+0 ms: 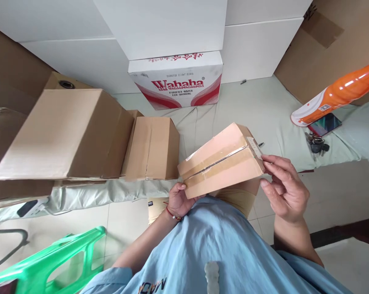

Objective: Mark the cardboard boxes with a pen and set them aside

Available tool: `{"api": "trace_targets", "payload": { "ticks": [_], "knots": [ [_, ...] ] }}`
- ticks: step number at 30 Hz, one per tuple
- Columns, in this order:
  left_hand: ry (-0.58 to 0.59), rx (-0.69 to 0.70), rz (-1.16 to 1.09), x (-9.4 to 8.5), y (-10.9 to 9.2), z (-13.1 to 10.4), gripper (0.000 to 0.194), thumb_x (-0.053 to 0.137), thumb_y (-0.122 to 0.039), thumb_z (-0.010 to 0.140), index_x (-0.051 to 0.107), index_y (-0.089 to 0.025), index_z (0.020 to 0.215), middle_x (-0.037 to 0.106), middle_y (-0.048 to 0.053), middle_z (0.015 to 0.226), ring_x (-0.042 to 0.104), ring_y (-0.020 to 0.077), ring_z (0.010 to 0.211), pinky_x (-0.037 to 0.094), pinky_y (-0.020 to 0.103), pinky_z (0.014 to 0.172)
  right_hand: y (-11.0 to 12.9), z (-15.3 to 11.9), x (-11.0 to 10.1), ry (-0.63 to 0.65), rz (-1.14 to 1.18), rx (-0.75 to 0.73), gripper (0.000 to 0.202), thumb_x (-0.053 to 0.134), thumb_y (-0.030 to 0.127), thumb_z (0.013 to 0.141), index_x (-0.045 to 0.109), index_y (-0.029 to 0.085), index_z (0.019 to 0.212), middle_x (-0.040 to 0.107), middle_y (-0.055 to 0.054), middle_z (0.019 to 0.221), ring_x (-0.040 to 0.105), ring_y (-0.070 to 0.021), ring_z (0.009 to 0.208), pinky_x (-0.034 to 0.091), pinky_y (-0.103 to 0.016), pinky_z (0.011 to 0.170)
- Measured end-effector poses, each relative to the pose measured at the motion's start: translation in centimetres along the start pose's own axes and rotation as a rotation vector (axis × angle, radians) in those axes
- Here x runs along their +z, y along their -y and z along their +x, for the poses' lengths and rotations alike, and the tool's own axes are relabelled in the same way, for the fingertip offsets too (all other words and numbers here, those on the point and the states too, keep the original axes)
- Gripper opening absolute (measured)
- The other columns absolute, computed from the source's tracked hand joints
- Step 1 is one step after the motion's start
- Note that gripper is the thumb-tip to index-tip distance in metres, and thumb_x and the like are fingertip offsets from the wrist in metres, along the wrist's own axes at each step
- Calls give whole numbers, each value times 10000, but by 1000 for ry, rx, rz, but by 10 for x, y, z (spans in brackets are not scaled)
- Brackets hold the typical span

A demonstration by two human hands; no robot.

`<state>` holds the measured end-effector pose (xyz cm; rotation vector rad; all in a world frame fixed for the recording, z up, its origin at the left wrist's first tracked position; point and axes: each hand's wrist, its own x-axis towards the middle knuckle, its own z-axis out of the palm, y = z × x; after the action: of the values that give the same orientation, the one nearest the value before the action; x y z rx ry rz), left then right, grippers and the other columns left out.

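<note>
A small brown cardboard box [218,161] with tape along its seam is held tilted in front of my body. My left hand [180,200] grips its lower left corner, the thumb on the upper face and the other fingers hidden beneath. At the box's right end, my right hand [284,185] has its fingertips against the edge near a whitish label [254,148], with the thumb apart below. Left of this box, another brown box [155,147] stands on the cloth-covered surface beside a larger brown box [68,132].
A white and red Wahaha carton [180,83] stands at the back of the green cloth [245,104]. On the right are an orange bottle [337,96], a phone [327,123] and keys [317,143]. A green stool [50,261] stands at lower left.
</note>
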<state>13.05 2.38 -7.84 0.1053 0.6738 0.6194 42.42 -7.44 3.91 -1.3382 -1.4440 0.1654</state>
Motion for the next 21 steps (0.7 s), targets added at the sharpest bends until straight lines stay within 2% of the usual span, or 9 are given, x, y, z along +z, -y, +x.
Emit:
{"api": "trace_targets", "payload": {
  "ticks": [3, 8, 12, 15, 18, 21],
  "knots": [
    [-35, 0, 17, 5, 2, -1, 754, 760, -336, 794, 605, -215, 1522, 813, 102, 1164, 789, 308, 956, 682, 410, 721, -2, -4, 2, -41, -23, 36, 574, 754, 134, 945, 746, 389, 1458, 764, -81, 1396, 709, -308, 1275, 674, -416, 808],
    [-48, -44, 80, 14, 2, -2, 645, 784, -500, 905, 604, -189, 1440, 812, 108, 1088, 808, 289, 852, 657, 346, 591, -11, -11, 2, -147, -117, 165, 362, 780, 302, 982, 804, 322, 1343, 765, -112, 1348, 754, -310, 1189, 679, -452, 859],
    [-1, -159, 220, 29, -11, -6, 735, 622, -722, 1006, 590, -129, 1439, 812, 139, 919, 777, 246, 632, 590, 271, 494, -17, -8, 0, -190, -175, 188, 342, 772, 329, 990, 809, 288, 1328, 773, -112, 1286, 775, -271, 1092, 669, -387, 788],
    [18, -313, 348, 45, -27, -13, 860, 420, -812, 1048, 616, -63, 1420, 810, 196, 846, 731, 203, 529, 548, 222, 455, -22, -4, -1, -241, -198, 202, 368, 779, 350, 986, 803, 271, 1344, 762, -113, 1247, 754, -256, 1077, 635, -337, 719],
    [81, -416, 419, 60, -39, -21, 947, 392, -884, 1012, 669, -51, 1366, 815, 225, 858, 736, 197, 542, 558, 211, 467, -30, -5, -2, -293, -194, 247, 405, 782, 406, 982, 794, 266, 1362, 730, -114, 1253, 719, -260, 1098, 639, -379, 806],
    [106, -330, 442, 72, -41, -31, 929, 552, -915, 934, 669, -143, 1437, 833, 201, 1031, 826, 281, 785, 656, 281, 571, -41, -9, -6, -303, -125, 298, 546, 770, 499, 981, 722, 293, 1484, 681, -120, 1343, 680, -291, 1223, 618, -468, 999]
  ]
}}
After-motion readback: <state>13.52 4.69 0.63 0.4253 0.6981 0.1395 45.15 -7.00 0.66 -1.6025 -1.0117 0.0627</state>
